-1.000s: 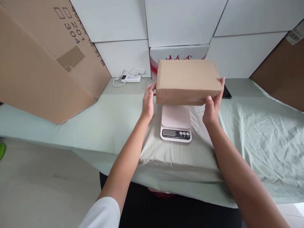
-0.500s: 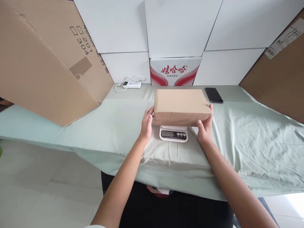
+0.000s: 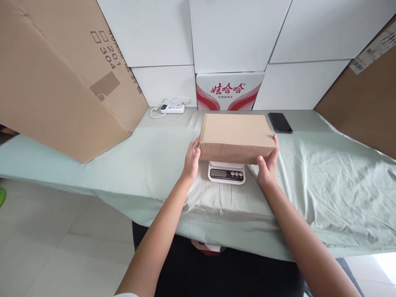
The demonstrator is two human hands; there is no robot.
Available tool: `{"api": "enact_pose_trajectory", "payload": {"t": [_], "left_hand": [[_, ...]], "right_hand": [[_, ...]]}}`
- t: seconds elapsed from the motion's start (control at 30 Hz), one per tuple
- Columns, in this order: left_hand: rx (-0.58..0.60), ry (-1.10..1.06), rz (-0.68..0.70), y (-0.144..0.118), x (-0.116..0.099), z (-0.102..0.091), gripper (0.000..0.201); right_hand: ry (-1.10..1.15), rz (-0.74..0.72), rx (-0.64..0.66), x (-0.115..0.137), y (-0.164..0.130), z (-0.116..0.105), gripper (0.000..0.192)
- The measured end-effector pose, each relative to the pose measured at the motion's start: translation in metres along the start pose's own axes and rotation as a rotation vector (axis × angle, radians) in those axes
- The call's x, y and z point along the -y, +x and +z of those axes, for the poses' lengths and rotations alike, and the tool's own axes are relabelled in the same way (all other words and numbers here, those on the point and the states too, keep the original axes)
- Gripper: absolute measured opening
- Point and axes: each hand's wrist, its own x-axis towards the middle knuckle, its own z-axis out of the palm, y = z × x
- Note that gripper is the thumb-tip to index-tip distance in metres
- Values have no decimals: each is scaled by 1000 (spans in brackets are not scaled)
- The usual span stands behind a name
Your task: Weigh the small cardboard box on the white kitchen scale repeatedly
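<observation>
Box, small, brown cardboard, at the centre of the frame, directly over a white scale and hiding most of its platform; impossible to tell whether fully resting on it. Closed on top, with contents unseen. Plain, smooth upper face; front side lightly wrinkled along the upper edge. Clamped between left hand at the left end and right hand at the lower right front corner. Large carton, brown, at upper left, marked "201" and "304", with inside out of view. Printed carton, white with red lettering, at upper centre behind the box. Labelled carton, brown, at upper right, likewise unseen within.
</observation>
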Motion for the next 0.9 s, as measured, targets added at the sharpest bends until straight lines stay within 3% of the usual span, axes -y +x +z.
{"api": "enact_pose_trajectory", "payload": {"t": [0.13,0.4,0.5,0.63,0.9], "left_hand": [[7,1,-14,-1,0,0,74],[-114,-71,-91,-6,4,0,80],[-103,-69,-82,-6,1,1,74],[-63,-49,-55,-5,-1,2,68],[-51,-65,-62,-4,-2,3,71]], "right_hand": [[-21,-15,-16,-3,1,-1,104],[-42,-65,-126,-4,3,-3,97],[-63,-57,-120,3,3,-2,90],[-68,-33,-83,9,3,-1,96],[-66,-65,-52,6,6,-4,98]]}}
